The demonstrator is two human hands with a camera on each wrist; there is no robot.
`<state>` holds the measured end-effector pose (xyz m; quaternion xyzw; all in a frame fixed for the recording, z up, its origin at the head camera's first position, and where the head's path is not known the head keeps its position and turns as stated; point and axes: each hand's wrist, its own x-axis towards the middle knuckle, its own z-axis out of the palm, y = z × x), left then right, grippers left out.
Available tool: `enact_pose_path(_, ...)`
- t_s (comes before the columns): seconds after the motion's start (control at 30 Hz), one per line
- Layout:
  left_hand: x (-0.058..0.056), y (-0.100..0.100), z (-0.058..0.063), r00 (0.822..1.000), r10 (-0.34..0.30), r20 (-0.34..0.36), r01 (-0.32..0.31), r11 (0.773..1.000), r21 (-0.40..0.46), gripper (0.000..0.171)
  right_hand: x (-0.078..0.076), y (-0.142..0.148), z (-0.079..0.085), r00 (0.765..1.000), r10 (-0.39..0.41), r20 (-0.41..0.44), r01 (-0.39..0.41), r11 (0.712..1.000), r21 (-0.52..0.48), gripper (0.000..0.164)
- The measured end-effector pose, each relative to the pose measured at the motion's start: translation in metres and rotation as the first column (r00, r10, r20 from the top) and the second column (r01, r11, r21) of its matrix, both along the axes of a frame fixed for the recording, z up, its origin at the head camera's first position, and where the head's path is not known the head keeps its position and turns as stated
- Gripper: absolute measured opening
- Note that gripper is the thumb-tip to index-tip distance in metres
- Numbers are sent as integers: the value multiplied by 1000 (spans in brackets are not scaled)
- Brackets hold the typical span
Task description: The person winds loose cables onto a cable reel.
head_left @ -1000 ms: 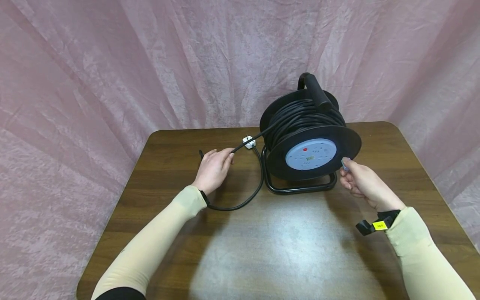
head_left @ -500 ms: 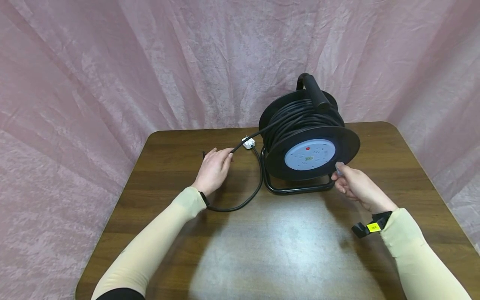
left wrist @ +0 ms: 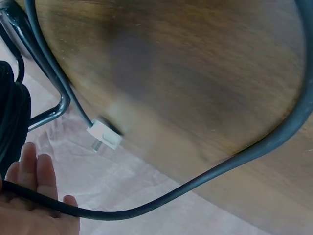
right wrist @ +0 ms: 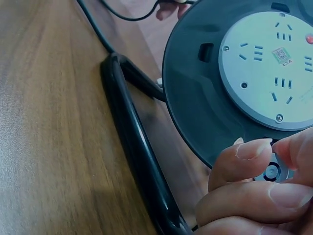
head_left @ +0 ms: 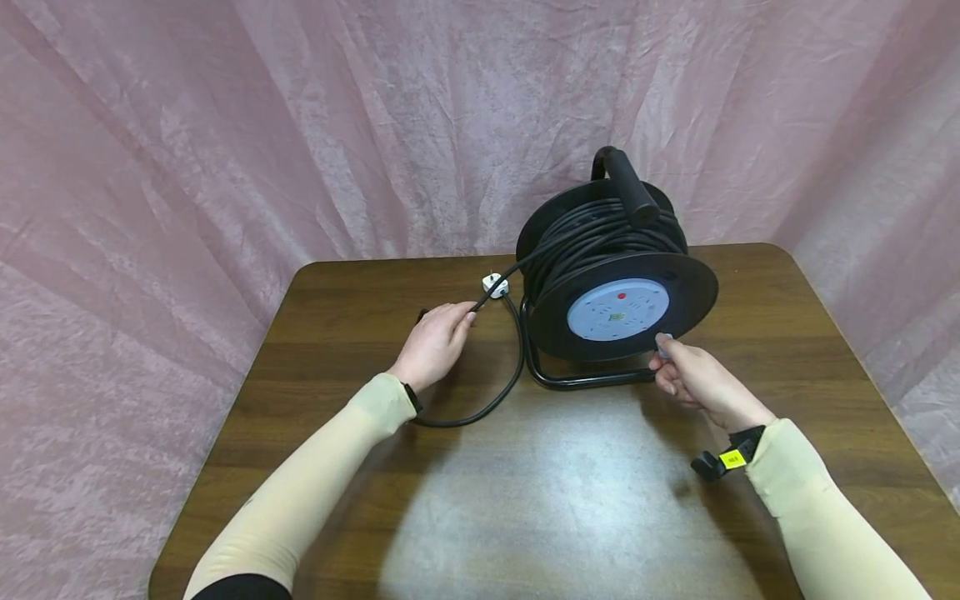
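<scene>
A black cable reel (head_left: 693, 287) stands on a tubular frame, right of the table's middle. Its pale blue socket panel (head_left: 618, 310) has a small red button. Pinched in my right hand (head_left: 705, 385) is the small grey winding knob (right wrist: 273, 171) near the lower rim of the reel's front disc. My left hand (head_left: 431, 343) grips the black cable (left wrist: 171, 197), which runs from the reel across the fingers and drops in a loop onto the table. At the cable's end a white plug (left wrist: 104, 135) lies near the back edge, left of the reel.
Below the reel, the glossy black frame bar (head_left: 585, 383) rests on the wooden table (head_left: 337, 367). A black carrying handle (head_left: 632, 190) rises over the drum. Pink curtains (head_left: 375, 125) hang behind the table.
My right hand has moved left and down with the knob along the disc's rim, and the socket panel has turned, its red button shifting right. The left hand has edged right along with the cable.
</scene>
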<state>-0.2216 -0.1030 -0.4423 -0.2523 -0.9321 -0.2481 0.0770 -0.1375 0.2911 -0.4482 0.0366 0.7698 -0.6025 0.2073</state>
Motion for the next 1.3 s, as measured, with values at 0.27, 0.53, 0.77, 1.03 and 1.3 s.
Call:
enact_pose_path(0.27, 0, 3, 2, 997, 32, 67, -32, 999, -2, 32, -1, -6, -3, 1000, 3, 15, -3, 1000, -15, 59)
enact_pose_path(0.53, 1, 1, -2, 995, 6, 97, -7, 1000, 16, 35, 0, -12, -8, 999, 4, 45, -2, 999, -40, 55)
enact_pose_path(0.77, 0, 7, -1, 991, -18, 130, 15, 1000, 23, 34, -1, -16, -12, 998, 13, 62, -10, 999, -46, 55)
enact_pose_path(1.03, 0, 11, 3, 980, -60, 188, 55, 998, 31, 30, -1, -22, -16, 997, 17, 75, -11, 997, -77, 54)
enact_pose_path(1.3, 0, 14, 6, 977, -81, 199, 74, 996, 40, 32, -2, -26, -19, 996, 4, 93, 6, 995, -103, 49)
